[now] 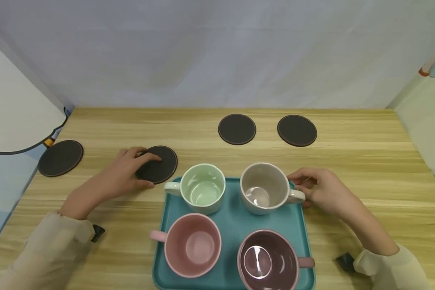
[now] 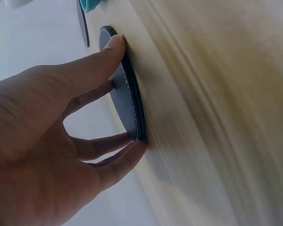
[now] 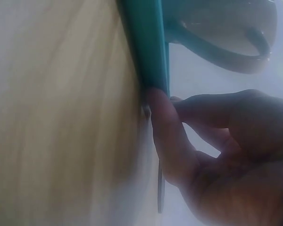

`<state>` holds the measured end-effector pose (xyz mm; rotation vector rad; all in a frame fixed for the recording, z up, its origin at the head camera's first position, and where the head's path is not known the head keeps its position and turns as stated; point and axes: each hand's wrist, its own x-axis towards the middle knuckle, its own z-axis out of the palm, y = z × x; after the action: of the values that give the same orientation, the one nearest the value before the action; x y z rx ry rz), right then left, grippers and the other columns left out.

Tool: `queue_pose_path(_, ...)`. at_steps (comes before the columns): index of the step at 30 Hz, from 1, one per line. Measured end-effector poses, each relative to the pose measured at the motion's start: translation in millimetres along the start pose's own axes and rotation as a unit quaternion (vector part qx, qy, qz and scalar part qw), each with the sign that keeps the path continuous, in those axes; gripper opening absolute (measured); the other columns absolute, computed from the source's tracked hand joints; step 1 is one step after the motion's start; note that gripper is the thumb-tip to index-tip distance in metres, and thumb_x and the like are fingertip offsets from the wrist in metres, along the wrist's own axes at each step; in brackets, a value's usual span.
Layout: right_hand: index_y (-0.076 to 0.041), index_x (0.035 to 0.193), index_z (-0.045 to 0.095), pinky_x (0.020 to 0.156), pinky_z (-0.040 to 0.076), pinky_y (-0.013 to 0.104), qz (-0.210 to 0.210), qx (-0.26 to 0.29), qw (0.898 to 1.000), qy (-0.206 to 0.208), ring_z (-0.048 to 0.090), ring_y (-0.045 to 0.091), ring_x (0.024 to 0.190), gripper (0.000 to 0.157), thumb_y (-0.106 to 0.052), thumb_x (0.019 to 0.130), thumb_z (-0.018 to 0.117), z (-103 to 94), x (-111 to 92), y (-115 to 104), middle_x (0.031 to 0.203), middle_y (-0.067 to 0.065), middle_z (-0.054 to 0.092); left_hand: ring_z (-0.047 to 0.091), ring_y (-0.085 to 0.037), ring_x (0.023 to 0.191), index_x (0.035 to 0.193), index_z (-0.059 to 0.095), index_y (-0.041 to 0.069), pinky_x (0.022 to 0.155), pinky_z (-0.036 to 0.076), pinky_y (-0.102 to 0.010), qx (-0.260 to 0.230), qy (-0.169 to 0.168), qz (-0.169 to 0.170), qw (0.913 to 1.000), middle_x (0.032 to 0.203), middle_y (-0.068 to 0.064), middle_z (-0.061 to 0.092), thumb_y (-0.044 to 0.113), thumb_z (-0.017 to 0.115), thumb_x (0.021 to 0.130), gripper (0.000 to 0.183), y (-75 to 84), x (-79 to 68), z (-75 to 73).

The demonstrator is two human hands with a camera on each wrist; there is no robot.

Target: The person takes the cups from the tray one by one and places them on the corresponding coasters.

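My left hand (image 1: 125, 171) spans a round black coaster (image 1: 161, 165), thumb on its near edge and one finger over its top. In the left wrist view the thumb and fingertips grip the rim of this stitched coaster (image 2: 125, 94), which lies close over the wood. At the far right corner of a teal tray (image 1: 233, 225), my right hand (image 1: 324, 189) pinches the tray's edge between thumb and finger, beside the handle of a beige mug (image 1: 262, 193). The right wrist view has these fingers at the tray's rim (image 3: 148, 52), below the mug.
A mint green mug (image 1: 203, 189), a pink mug (image 1: 193, 245) and a mauve mug (image 1: 268, 262) also stand on the tray. Further black coasters lie at the left (image 1: 61, 158), back middle (image 1: 237, 129) and back right (image 1: 297, 130). A pale cloth wall (image 1: 217, 52) borders the wooden table.
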<state>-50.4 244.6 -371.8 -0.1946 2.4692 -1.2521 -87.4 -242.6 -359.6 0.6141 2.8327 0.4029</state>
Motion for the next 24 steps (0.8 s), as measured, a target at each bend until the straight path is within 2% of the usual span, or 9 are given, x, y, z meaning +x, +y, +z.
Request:
queue_pose_path(5, 0.0, 0.125, 0.071, 0.066, 0.064, 0.03, 0.001, -0.001, 1.0, 0.0, 0.069, 0.018, 0.087, 0.03, 0.004, 0.095, 0.068, -1.4, 1, -2, 0.1, 0.015, 0.074, 0.04, -0.06, 0.134, 0.145, 0.058, 0.017, 0.102, 0.043, -0.074, -0.008, -0.012, -0.009, 0.9999, 0.152, -0.037, 0.042, 0.029, 0.085, 0.088, 0.064, 0.6, 9.3, -4.0)
queue_pose_path(12, 0.003, 0.128, 0.069, 0.066, 0.064, 0.03, 0.005, 0.009, 1.0, -0.008, 0.068, 0.015, 0.087, 0.032, 0.003, 0.096, 0.067, -0.6, 1, 1, 0.103, 0.016, 0.074, 0.039, -0.059, 0.135, 0.144, 0.058, 0.016, 0.107, 0.039, -0.073, -0.011, -0.013, 0.0, 0.9999, 0.153, -0.036, 0.042, 0.027, 0.084, 0.089, 0.062, -0.9, 30.9, -7.4)
queue_pose_path(16, 0.003, 0.128, 0.069, 0.065, 0.064, 0.03, 0.005, 0.009, 1.0, -0.008, 0.068, 0.014, 0.086, 0.031, 0.003, 0.097, 0.067, -0.5, 2, 2, 0.104, 0.016, 0.074, 0.036, -0.061, 0.137, 0.146, 0.057, 0.016, 0.108, 0.038, -0.074, -0.014, -0.023, -0.003, 0.9996, 0.155, -0.038, 0.039, 0.029, 0.083, 0.09, 0.063, -1.7, 40.0, -9.3)
queue_pose_path(24, 0.002, 0.128, 0.069, 0.065, 0.064, 0.03, 0.002, 0.01, 1.0, -0.01, 0.067, 0.014, 0.086, 0.031, 0.002, 0.097, 0.067, -0.9, 1, 3, 0.104, 0.016, 0.074, 0.036, -0.059, 0.139, 0.149, 0.055, 0.017, 0.109, 0.039, -0.073, -0.006, -0.03, -0.001, 0.9995, 0.157, -0.035, 0.037, 0.031, 0.08, 0.093, 0.063, -2.7, 60.4, -12.6)
